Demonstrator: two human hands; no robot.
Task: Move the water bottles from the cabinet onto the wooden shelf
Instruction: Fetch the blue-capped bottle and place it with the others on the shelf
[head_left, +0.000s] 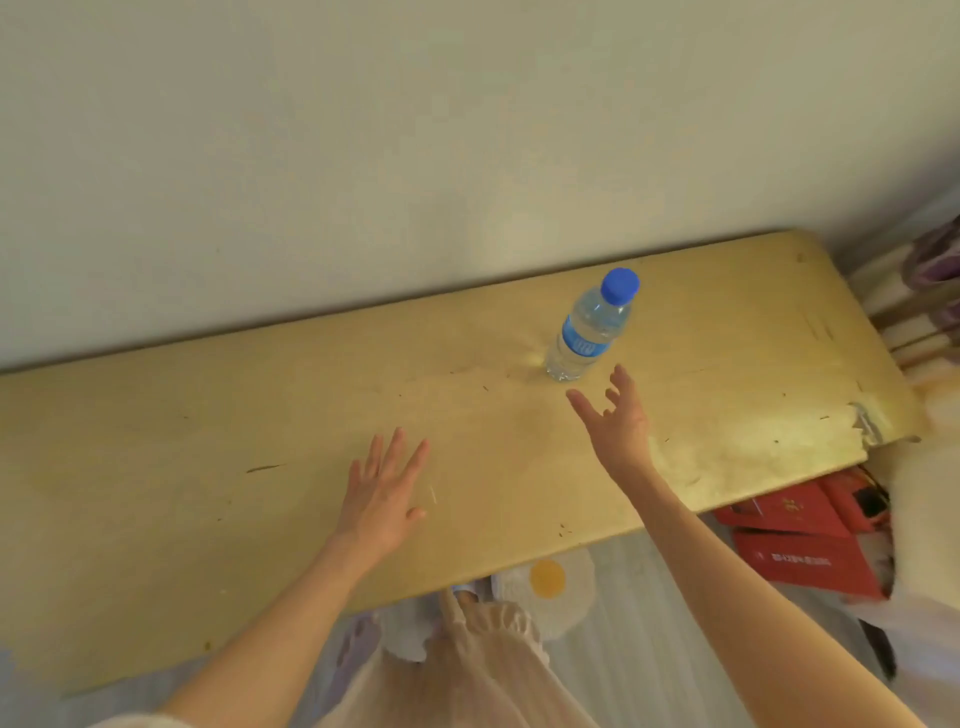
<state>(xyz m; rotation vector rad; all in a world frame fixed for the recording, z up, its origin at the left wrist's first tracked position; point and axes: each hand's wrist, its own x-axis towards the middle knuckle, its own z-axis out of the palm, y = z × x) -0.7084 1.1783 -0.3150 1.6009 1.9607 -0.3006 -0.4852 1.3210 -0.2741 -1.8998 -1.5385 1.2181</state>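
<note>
Head view: water bottle (589, 327) stands on wooden shelf (260, 441); right hand (615, 423) spread, empty, just near; left hand (384, 488) flat. Next, probably fetching another.

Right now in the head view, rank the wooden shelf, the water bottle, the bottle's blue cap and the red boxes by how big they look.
1. wooden shelf
2. red boxes
3. water bottle
4. blue cap

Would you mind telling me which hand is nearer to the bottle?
The right hand. Its open fingers reach just below the base of the bottle, not touching it. The left hand lies flat over the shelf, farther off to the lower left.
</note>
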